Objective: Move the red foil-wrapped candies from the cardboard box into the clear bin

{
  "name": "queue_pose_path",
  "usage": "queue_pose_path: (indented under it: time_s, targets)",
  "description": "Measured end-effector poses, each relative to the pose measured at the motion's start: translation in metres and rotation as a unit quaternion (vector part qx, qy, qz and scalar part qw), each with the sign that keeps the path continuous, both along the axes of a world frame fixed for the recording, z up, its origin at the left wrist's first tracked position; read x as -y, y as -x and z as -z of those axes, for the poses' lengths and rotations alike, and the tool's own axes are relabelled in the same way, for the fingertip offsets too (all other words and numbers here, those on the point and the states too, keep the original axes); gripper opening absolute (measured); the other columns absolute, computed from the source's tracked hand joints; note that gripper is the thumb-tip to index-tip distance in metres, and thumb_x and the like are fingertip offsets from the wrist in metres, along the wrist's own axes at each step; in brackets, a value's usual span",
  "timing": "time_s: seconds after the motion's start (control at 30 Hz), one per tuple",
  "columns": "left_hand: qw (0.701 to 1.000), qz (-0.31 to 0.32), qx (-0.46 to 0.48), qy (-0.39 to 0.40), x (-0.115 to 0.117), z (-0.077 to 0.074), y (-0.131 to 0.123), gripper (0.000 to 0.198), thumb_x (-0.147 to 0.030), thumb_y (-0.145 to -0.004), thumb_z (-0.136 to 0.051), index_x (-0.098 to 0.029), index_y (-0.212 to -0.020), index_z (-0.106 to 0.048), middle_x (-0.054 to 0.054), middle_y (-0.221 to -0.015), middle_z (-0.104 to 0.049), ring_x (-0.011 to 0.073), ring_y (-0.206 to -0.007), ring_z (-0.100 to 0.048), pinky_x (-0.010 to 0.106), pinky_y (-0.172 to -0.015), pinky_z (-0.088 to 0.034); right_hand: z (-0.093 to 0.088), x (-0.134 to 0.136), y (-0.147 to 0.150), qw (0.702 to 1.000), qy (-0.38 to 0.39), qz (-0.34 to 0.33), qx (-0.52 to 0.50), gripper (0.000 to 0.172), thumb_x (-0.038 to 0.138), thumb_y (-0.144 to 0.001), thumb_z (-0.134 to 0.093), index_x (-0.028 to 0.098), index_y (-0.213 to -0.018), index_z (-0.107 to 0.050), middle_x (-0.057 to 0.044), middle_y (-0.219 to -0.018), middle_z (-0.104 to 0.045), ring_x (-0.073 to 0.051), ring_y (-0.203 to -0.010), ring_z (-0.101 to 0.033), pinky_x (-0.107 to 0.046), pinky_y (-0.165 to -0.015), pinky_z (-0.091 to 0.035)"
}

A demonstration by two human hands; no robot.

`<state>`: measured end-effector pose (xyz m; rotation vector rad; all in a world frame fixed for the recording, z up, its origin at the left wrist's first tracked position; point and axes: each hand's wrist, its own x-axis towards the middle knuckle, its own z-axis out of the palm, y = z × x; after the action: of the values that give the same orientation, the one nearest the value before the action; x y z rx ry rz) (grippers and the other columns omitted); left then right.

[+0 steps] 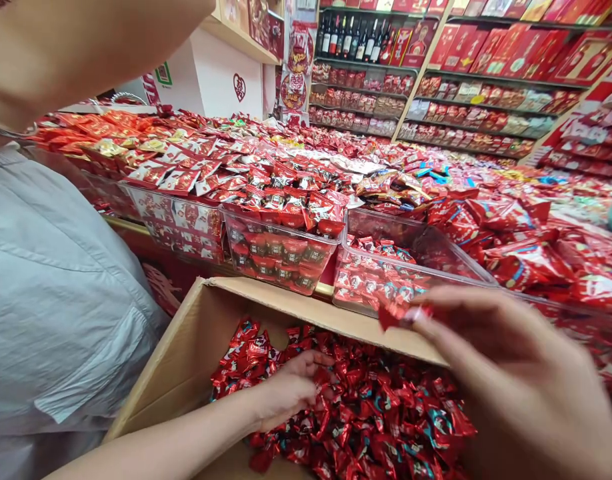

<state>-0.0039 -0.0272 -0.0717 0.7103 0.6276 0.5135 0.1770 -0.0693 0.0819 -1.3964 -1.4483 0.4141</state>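
My right hand (516,380) is close to the camera at the lower right, over the far right corner of a cardboard box (186,347). Its fingertips pinch one red wrapped candy (392,315) just above the box's far edge. The box holds a heap of red foil-wrapped candies (376,413). My left hand is not in view. A person in a light shirt (56,300) stands close on the left. That person's bare arm reaches into the box, with the hand (289,390) resting on the candy heap.
Behind the box, clear plastic bins (279,257) of red candies line a wide display. One bin (426,257) right of centre is only partly filled. Shelves (466,87) with red boxes and bottles cover the back wall.
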Motion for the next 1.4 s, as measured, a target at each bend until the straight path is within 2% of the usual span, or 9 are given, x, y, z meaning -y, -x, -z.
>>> queue_pose_path:
  time_s: [0.1, 0.17, 0.37, 0.67, 0.97, 1.1, 1.23, 1.3, 1.4]
  targets:
    - [0.998, 0.017, -0.044, -0.037, 0.003, 0.005, -0.001, 0.052, 0.001, -0.048, -0.050, -0.020, -0.096, -0.045, -0.001, -0.083, -0.050, 0.0156, -0.079, -0.054, 0.023, -0.063, -0.037, -0.037, -0.050, -0.022, 0.993, -0.042, 0.035, 0.108, 0.021, 0.032, -0.065, -0.060, 0.019, -0.082, -0.058, -0.001, -0.070, -0.061, -0.011, -0.060, -0.057, -0.022, -0.053, -0.045]
    - [0.996, 0.033, -0.052, -0.058, 0.004, 0.006, 0.000, 0.052, -0.002, -0.052, -0.056, -0.020, -0.099, -0.043, -0.001, -0.082, -0.050, 0.0155, -0.080, -0.055, 0.025, -0.067, -0.037, -0.043, -0.090, -0.031, 0.982, 0.017, 0.011, 0.188, 0.019, 0.030, -0.064, -0.060, 0.017, -0.078, -0.059, -0.001, -0.068, -0.062, -0.012, -0.060, -0.056, -0.024, -0.053, -0.044]
    - [0.995, 0.044, -0.064, -0.060, 0.003, 0.008, 0.001, 0.053, -0.010, -0.051, -0.065, -0.019, -0.098, -0.040, -0.002, -0.078, -0.051, 0.0136, -0.067, -0.056, 0.022, -0.056, -0.037, -0.011, -0.172, -0.017, 0.909, 0.270, -0.216, 0.235, 0.008, 0.011, -0.058, -0.060, 0.017, -0.063, -0.058, 0.000, -0.059, -0.061, -0.011, -0.054, -0.054, -0.023, -0.049, -0.043]
    - [0.994, 0.029, -0.069, -0.079, 0.001, 0.030, -0.001, 0.055, -0.012, -0.048, -0.071, -0.018, -0.097, -0.046, -0.003, -0.076, -0.052, 0.0086, -0.064, -0.050, 0.021, -0.058, -0.037, 0.005, -0.183, -0.005, 0.884, 0.299, -0.247, 0.261, 0.011, 0.008, -0.053, -0.058, 0.016, -0.060, -0.055, 0.005, -0.055, -0.058, -0.009, -0.051, -0.052, -0.020, -0.050, -0.043]
    - [0.997, 0.019, -0.058, -0.057, -0.001, 0.008, -0.002, 0.057, -0.025, -0.051, -0.074, -0.017, -0.098, -0.044, 0.002, -0.080, -0.055, 0.0150, -0.062, -0.058, 0.025, -0.054, -0.043, 0.009, -0.187, -0.008, 0.895, 0.240, -0.174, 0.334, 0.008, 0.008, -0.053, -0.057, 0.015, -0.052, -0.057, 0.002, -0.049, -0.056, -0.012, -0.049, -0.051, -0.023, -0.048, -0.040]
    - [0.995, -0.029, -0.049, -0.082, -0.004, 0.000, -0.001, 0.049, -0.027, -0.049, -0.076, -0.014, -0.088, -0.049, 0.003, -0.080, -0.056, 0.0140, -0.064, -0.057, 0.026, -0.058, -0.045, -0.012, -0.173, -0.008, 0.924, 0.143, -0.104, 0.339, 0.007, 0.016, -0.064, -0.054, 0.015, -0.067, -0.060, -0.001, -0.062, -0.059, -0.013, -0.059, -0.053, -0.027, -0.059, -0.041]
    - [0.990, -0.069, -0.044, -0.111, -0.006, -0.005, 0.000, 0.046, -0.025, -0.050, -0.076, -0.013, -0.087, -0.051, 0.002, -0.078, -0.056, 0.0110, -0.066, -0.053, 0.023, -0.060, -0.043, -0.026, -0.106, 0.000, 0.954, -0.069, -0.050, 0.288, 0.015, 0.027, -0.074, -0.048, 0.018, -0.082, -0.057, -0.001, -0.073, -0.059, -0.012, -0.065, -0.054, -0.026, -0.063, -0.042]
    - [0.988, -0.081, -0.052, -0.121, -0.005, -0.007, 0.000, 0.045, -0.023, -0.049, -0.075, -0.013, -0.085, -0.050, 0.001, -0.076, -0.054, 0.0106, -0.066, -0.051, 0.023, -0.061, -0.042, -0.012, -0.058, 0.007, 0.954, -0.101, -0.072, 0.273, 0.010, 0.025, -0.074, -0.050, 0.022, -0.081, -0.056, 0.000, -0.074, -0.059, -0.011, -0.064, -0.054, -0.024, -0.061, -0.044]
    - [0.979, -0.088, -0.061, -0.176, 0.001, -0.012, -0.001, 0.038, -0.019, -0.054, -0.072, -0.014, -0.083, -0.048, 0.000, -0.076, -0.053, 0.0114, -0.070, -0.050, 0.024, -0.066, -0.041, 0.037, 0.001, 0.017, 0.951, -0.009, -0.133, 0.278, 0.013, 0.022, -0.074, -0.051, 0.023, -0.086, -0.054, -0.002, -0.073, -0.060, -0.013, -0.065, -0.055, -0.022, -0.057, -0.045]
